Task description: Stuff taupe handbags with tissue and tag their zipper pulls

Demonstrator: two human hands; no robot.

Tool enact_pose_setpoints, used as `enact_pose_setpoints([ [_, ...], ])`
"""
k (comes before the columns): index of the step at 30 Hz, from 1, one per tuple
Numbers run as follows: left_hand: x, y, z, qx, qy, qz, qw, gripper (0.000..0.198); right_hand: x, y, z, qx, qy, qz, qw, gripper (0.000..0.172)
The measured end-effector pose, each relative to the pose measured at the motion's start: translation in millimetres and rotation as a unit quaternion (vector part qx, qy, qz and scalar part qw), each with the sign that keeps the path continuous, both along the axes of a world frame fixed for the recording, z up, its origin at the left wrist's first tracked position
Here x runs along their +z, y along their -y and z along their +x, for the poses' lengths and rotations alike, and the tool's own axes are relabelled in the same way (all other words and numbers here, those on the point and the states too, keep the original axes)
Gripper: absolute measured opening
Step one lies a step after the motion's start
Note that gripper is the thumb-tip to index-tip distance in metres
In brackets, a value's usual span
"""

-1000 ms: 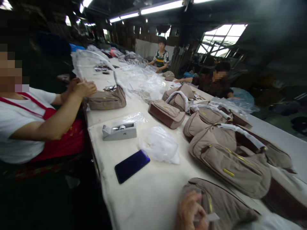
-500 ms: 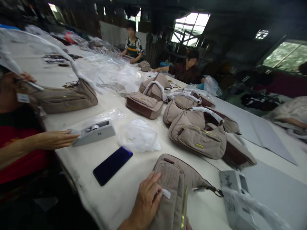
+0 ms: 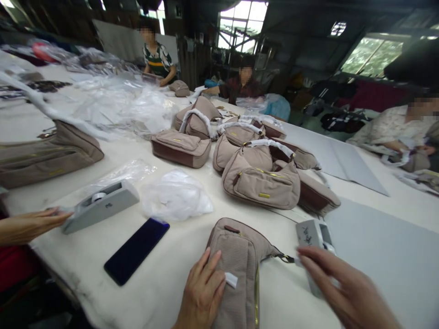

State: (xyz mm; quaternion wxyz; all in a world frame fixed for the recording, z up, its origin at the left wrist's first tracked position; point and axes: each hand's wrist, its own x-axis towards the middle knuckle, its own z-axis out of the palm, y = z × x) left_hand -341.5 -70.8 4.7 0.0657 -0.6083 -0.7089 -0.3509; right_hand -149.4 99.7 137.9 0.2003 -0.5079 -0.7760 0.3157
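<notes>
Dark phone (image 3: 137, 251) flat on pale table (image 3: 171, 249); bright window (image 3: 244, 20) beyond.

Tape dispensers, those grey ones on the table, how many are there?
2. The left tape dispenser is beyond the phone, with another person's hand at its end. The right tape dispenser is partly behind the wearer's right hand. Others may be hidden.

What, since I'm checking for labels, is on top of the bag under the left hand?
The left hand rests on the bag, with a white slip by its fingers. Whatever the hand covers cannot be seen.
</notes>
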Motion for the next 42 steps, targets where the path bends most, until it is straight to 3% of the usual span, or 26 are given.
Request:
enact_pose_setpoints([
  [2,1.0,-1,0,-0.004,-0.010,-0.007,1.000,0.014,-23.2,-14,-36,0.177,0.028,-0.040,0.983,0.025],
  [3,1.4,-1,-1,-0.007,-0.014,-0.011,1.000,0.014,-36.0,-20,-54,0.205,0.039,-0.050,0.977,0.024],
  [6,0.5,1,-9,-0.014,-0.010,-0.025,1.000,0.013,-68.8,-28,-97,0.228,0.075,-0.090,0.967,0.017],
  [9,-2.4,7,-23,-0.016,0.019,-0.048,0.999,0.012,-83.6,-19,-118,0.209,0.071,-0.109,0.969,0.012],
  [14,3.5,8,-47,-0.014,0.101,-0.065,0.993,0.013,-85.7,-5,-132,0.171,0.027,-0.100,0.980,0.009],
  [17,20.9,-9,-57,0.008,0.164,-0.062,0.984,0.014,-91.0,-10,-132,0.195,-0.001,-0.110,0.975,0.013],
  [20,39.4,-32,-67,0.053,0.227,-0.110,0.966,0.018,-102.3,-16,-126,0.221,-0.055,-0.114,0.967,0.018],
  [23,47.7,-49,-80,0.062,0.259,-0.154,0.951,0.021,-116.3,-16,-119,0.204,-0.129,-0.111,0.964,0.023],
  [27,46.3,-56,-92,0.014,0.201,-0.150,0.968,0.019,-126.4,-13,-116,0.171,-0.170,-0.100,0.965,0.024],
  [35,52.3,-62,-100,-0.048,0.084,-0.127,0.987,0.018,-118.3,-19,-115,0.215,-0.151,-0.067,0.962,0.022],
  [42,55.8,-84,-90,-0.081,0.102,-0.135,0.982,0.014,-106.9,-18,-121,0.269,-0.101,-0.027,0.957,0.020],
])
